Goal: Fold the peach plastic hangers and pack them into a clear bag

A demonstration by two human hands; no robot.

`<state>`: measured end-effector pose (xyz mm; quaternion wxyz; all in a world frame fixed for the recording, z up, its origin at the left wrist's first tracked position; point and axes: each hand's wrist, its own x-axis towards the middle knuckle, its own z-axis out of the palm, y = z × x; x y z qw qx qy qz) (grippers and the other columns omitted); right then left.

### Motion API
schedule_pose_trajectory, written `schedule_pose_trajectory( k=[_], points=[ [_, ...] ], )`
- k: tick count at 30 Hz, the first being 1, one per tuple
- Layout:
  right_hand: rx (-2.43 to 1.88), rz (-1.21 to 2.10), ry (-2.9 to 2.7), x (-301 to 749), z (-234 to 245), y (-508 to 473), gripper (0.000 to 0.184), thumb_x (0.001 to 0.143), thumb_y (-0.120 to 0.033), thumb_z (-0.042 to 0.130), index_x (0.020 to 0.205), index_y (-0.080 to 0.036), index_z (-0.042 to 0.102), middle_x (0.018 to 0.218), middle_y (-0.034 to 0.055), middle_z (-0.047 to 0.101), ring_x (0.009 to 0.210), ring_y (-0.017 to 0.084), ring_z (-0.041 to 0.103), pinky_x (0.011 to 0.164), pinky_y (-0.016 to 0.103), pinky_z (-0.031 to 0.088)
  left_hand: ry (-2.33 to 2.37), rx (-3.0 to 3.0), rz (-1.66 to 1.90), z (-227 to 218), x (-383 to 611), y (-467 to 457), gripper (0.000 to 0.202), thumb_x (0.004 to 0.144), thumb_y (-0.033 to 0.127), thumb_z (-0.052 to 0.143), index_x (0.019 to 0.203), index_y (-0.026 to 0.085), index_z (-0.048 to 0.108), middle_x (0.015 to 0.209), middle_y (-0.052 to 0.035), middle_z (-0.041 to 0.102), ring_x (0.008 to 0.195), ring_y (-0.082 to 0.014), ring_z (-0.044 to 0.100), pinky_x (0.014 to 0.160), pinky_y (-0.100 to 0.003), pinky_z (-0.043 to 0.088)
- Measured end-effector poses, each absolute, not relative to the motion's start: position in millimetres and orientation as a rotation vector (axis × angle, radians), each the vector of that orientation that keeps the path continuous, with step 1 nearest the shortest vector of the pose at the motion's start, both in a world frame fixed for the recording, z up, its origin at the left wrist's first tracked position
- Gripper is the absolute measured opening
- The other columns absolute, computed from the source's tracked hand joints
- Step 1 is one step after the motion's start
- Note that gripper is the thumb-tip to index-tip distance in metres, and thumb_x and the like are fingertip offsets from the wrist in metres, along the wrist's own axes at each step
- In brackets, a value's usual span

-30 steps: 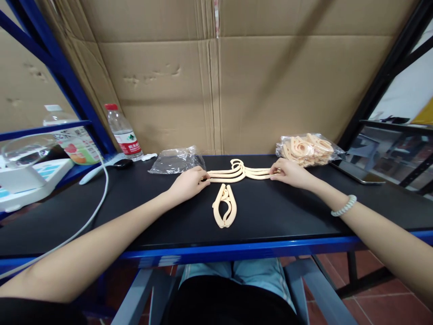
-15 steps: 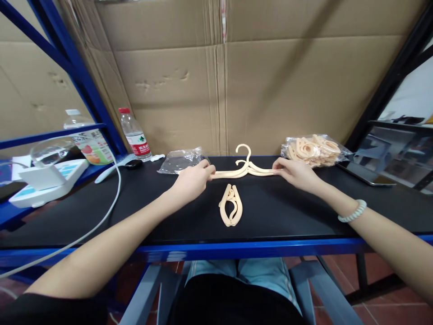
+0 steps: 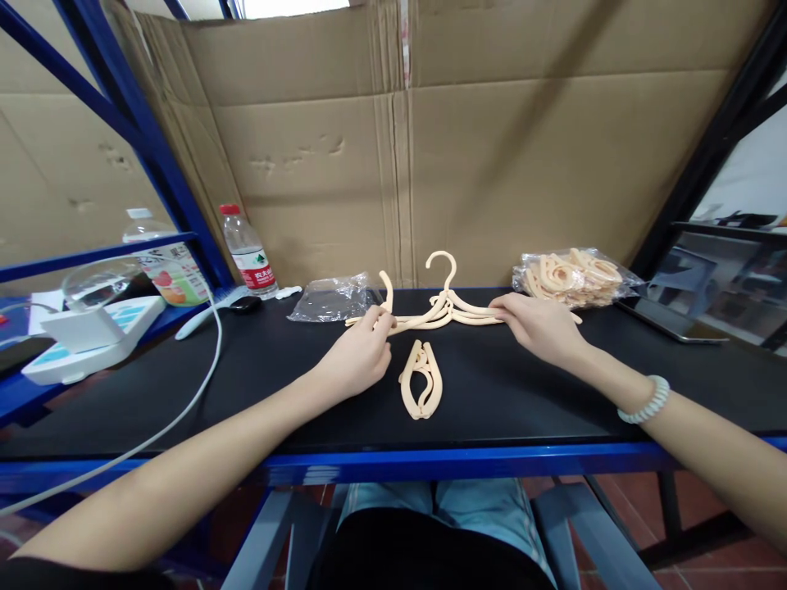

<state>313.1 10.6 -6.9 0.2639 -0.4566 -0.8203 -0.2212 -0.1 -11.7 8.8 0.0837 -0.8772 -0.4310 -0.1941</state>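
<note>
- The left hand point(image 3: 360, 358) is closed in a pinch on the left arm of the hanger point(image 3: 443, 307), fingers curled round the thin bar; one arm piece near it is bent upward.
- The right hand point(image 3: 538, 324) lies over the hanger's right arm, fingers pressed down on it and gripping its end.
- The hanger spans the gap between the two hands, lifted slightly off the table point(image 3: 184, 393), with its hook standing up at the middle, towards the cardboard point(image 3: 492, 164) behind.
- Just in front of the hanger, between the hands and nearer the body, a folded hanger point(image 3: 421, 378) lies flat on the table, apart from both hands.
- A clear bag point(image 3: 575, 274) just beyond the right hand holds a heap of more folded hangers of the same colour.
- An empty-looking clear bag point(image 3: 332, 297) lies beyond the left hand.
- Farther left stand a bottle point(image 3: 246, 250) and a white cable point(image 3: 202, 377); a tablet point(image 3: 670, 319) lies at the far right.
</note>
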Motion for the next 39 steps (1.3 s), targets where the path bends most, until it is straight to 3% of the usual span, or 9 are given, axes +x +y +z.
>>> schedule_pose_trajectory(
  k=[3, 5, 11, 16, 20, 23, 29, 34, 39],
  points=[
    [-1.215, -0.576, -2.211, 313, -7, 10, 0.021, 0.095, -0.022, 0.039, 0.102, -0.020, 0.058, 0.094, 0.0040, 0.069, 0.080, 0.021, 0.064, 0.059, 0.029, 0.040, -1.267, -2.609, -0.743, 6, 1, -10, 0.022, 0.082, 0.021, 0.053, 0.102, 0.017, 0.044, 0.107, -0.0090, 0.047, 0.083, -0.0204, 0.056, 0.070, -0.033, 0.050],
    [-1.209, -0.552, -2.211, 311, -7, 9, 0.020, 0.095, -0.023, 0.040, 0.102, -0.020, 0.058, 0.094, 0.0036, 0.068, 0.079, 0.021, 0.064, 0.059, 0.029, 0.041, -1.273, -2.589, -0.858, 6, 0, -7, 0.019, 0.082, 0.020, 0.052, 0.100, 0.019, 0.045, 0.106, -0.0077, 0.047, 0.083, -0.0188, 0.056, 0.069, -0.032, 0.050],
    [-1.180, -0.502, -2.234, 304, -7, 4, 0.022, 0.096, -0.026, 0.039, 0.104, -0.021, 0.058, 0.096, 0.0048, 0.068, 0.077, 0.021, 0.064, 0.060, 0.029, 0.042, -1.316, -2.629, -1.033, 7, -6, 1, 0.033, 0.084, 0.013, 0.047, 0.116, 0.020, 0.044, 0.118, -0.0087, 0.054, 0.090, -0.0187, 0.061, 0.084, -0.035, 0.049],
    [-1.159, -0.510, -2.251, 309, -6, 7, 0.019, 0.094, -0.024, 0.043, 0.102, -0.021, 0.060, 0.094, 0.0050, 0.067, 0.082, 0.021, 0.063, 0.061, 0.030, 0.043, -1.396, -2.676, -0.903, 8, -7, 6, 0.030, 0.077, 0.003, 0.043, 0.102, 0.018, 0.053, 0.098, -0.0059, 0.063, 0.094, -0.0209, 0.060, 0.083, -0.034, 0.047],
    [-1.188, -0.556, -2.220, 312, -5, 9, 0.021, 0.091, -0.018, 0.044, 0.098, -0.021, 0.064, 0.095, 0.0062, 0.066, 0.087, 0.023, 0.061, 0.061, 0.030, 0.043, -1.433, -2.674, -0.927, 10, -7, 7, 0.028, 0.076, 0.004, 0.041, 0.096, 0.018, 0.055, 0.086, -0.0042, 0.062, 0.087, -0.0199, 0.060, 0.079, -0.033, 0.047],
    [-1.246, -0.600, -2.121, 312, -5, 8, 0.023, 0.093, -0.021, 0.044, 0.098, -0.022, 0.066, 0.096, 0.0059, 0.064, 0.080, 0.021, 0.061, 0.056, 0.029, 0.041, -1.488, -2.681, -1.030, 12, -8, 7, 0.022, 0.078, 0.009, 0.042, 0.092, 0.017, 0.056, 0.072, -0.0018, 0.060, 0.074, -0.0185, 0.059, 0.072, -0.032, 0.046],
    [-1.167, -0.613, -2.082, 312, -5, 9, 0.025, 0.093, -0.022, 0.045, 0.095, -0.021, 0.070, 0.109, 0.0100, 0.055, 0.076, 0.020, 0.057, 0.065, 0.034, 0.048, -1.838, -2.857, -1.636, 11, -6, 12, 0.012, 0.079, 0.018, 0.048, 0.085, 0.013, 0.058, 0.058, 0.0000, 0.056, 0.055, -0.0137, 0.055, 0.058, -0.027, 0.046],
    [-0.959, -0.460, -2.066, 309, -6, 13, 0.024, 0.090, -0.019, 0.047, 0.094, -0.024, 0.071, 0.128, 0.0109, 0.045, 0.096, 0.025, 0.055, 0.081, 0.044, 0.051, -2.084, -2.671, -2.283, 10, -4, 14, 0.010, 0.074, 0.016, 0.055, 0.082, 0.010, 0.059, 0.075, -0.0060, 0.064, 0.065, -0.0137, 0.063, 0.072, -0.031, 0.054],
    [-0.903, -0.356, -2.076, 309, -5, 12, 0.026, 0.092, -0.018, 0.043, 0.097, -0.024, 0.068, 0.108, 0.0094, 0.061, 0.095, 0.024, 0.060, 0.083, 0.044, 0.052, -2.040, -2.632, -2.431, 9, -4, 15, 0.010, 0.073, 0.013, 0.056, 0.082, 0.010, 0.061, 0.078, -0.0060, 0.065, 0.069, -0.0151, 0.066, 0.082, -0.037, 0.055]
  ],
)
